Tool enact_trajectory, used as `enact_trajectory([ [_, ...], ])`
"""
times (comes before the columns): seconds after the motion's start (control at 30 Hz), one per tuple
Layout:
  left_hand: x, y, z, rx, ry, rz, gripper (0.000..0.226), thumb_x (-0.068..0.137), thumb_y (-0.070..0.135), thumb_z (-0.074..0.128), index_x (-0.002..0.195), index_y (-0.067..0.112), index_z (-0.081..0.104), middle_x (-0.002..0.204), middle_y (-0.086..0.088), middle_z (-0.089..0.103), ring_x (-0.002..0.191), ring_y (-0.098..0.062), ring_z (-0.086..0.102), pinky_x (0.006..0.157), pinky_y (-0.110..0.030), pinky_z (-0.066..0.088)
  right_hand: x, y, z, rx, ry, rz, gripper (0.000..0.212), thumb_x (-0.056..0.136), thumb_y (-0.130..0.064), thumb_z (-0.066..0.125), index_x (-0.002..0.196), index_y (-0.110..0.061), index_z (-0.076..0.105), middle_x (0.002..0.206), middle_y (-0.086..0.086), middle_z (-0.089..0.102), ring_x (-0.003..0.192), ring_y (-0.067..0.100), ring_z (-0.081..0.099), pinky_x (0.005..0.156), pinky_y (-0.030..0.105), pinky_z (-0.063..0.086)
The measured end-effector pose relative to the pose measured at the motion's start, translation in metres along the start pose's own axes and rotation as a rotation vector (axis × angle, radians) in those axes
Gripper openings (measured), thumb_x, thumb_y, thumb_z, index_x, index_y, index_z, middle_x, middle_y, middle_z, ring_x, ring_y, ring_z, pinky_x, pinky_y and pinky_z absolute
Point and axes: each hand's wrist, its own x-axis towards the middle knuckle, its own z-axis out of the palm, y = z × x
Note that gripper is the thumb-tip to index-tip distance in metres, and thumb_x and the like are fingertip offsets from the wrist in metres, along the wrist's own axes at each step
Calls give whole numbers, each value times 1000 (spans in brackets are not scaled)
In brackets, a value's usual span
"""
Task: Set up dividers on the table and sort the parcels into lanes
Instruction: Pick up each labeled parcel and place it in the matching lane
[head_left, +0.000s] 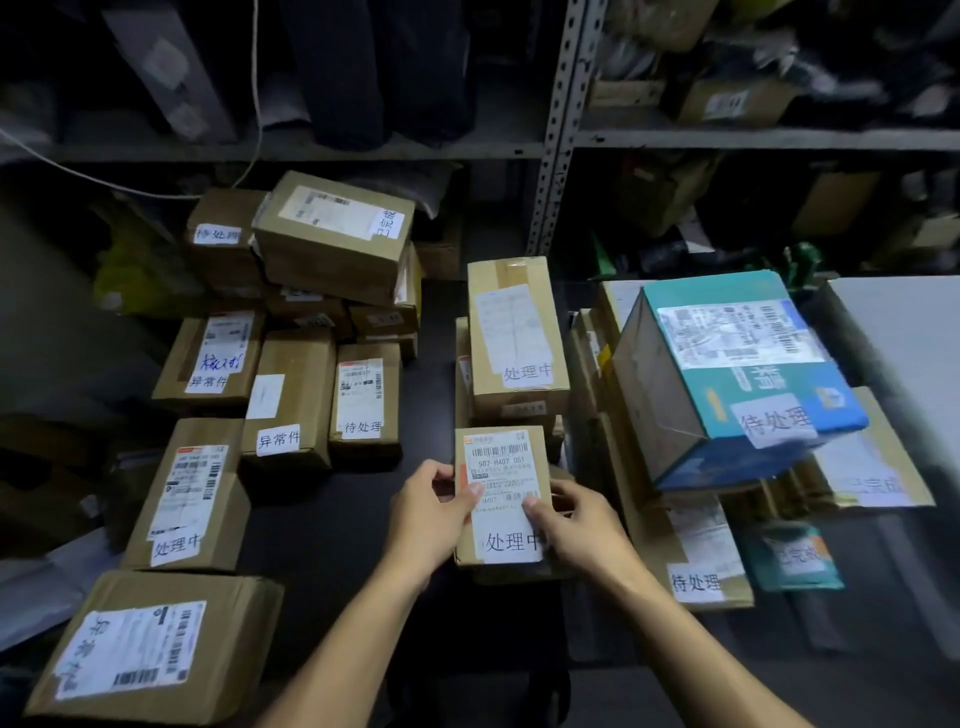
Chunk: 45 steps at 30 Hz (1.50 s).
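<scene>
Head view of a dark bench (332, 551) crowded with cardboard parcels. At lower centre the left hand (428, 512) and the right hand (574, 519) hold a small parcel (501, 493) between them, thumbs pressed on its white label, fingers (535, 506) curled round its side edges. The parcel bears a handwritten tag reading 处理中 and sits just in front of a taller parcel (514, 338) with the same tag, in the centre of the frame.

No dividers are visible anywhere on the bench, so that part of the task appears not yet done, or the dividers lie out of sight. Sorting looks partly advanced at best. The two same-tagged parcels at centre suggest a lane forming there. Elsewhere the tags remain mixed: in the left group, a parcel tagged 异常件 (288, 400) stands beside one tagged 待处理 (366, 400), with another 处理中 parcel (189, 499) in front of them and a large 异常件 parcel (150, 649) at lower left. At right, a blue box (737, 374) tagged 待处理 rests tilted on a stack of flat cartons (691, 540), some tagged differently. Metal shelving (561, 130) fills the upper frame. Most parcels probably still await placement.
</scene>
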Motion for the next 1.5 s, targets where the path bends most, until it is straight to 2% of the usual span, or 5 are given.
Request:
enact_trajectory([
  [0.6,5,9,34,-79,39,-5,33,84,24,77,110,16,58,98,4,66,74,3,65,58,-13,51,19,2,-27,-229,13,54,52,90,-35,67,138,-19,53,117,-1,71,95,11,68,92,37,56],
  [0.8,3,6,6,-98,115,6,41,81,32,78,115,17,59,100,5,63,87,-6,64,85,-29,53,-12,-28,2,-552,261,-392,64,92,-37,63,148,-19,38,147,2,41,135,18,33,111,27,28],
  [0.97,-8,-18,-50,-193,263,-4,37,84,28,76,115,19,59,104,2,63,90,-6,62,79,-25,52,-20,-55,76,-576,20,-589,61,96,-40,58,150,-22,36,150,-3,39,139,12,34,107,14,18],
  [1.3,-55,-146,-191,-358,721,-220,24,82,24,78,95,27,59,103,-3,68,93,-17,65,85,-31,51,-10,-65,262,-635,-485,-648,59,94,-46,58,146,-23,41,141,2,53,121,18,57,96,32,49],
  [1.5,-68,-206,-232,-144,988,-396,64,76,21,83,130,4,52,126,-20,56,121,-35,49,103,-38,39,15,-55,331,-755,-577,-514,54,97,-37,56,144,-14,44,140,10,54,123,27,55,96,34,46],
])
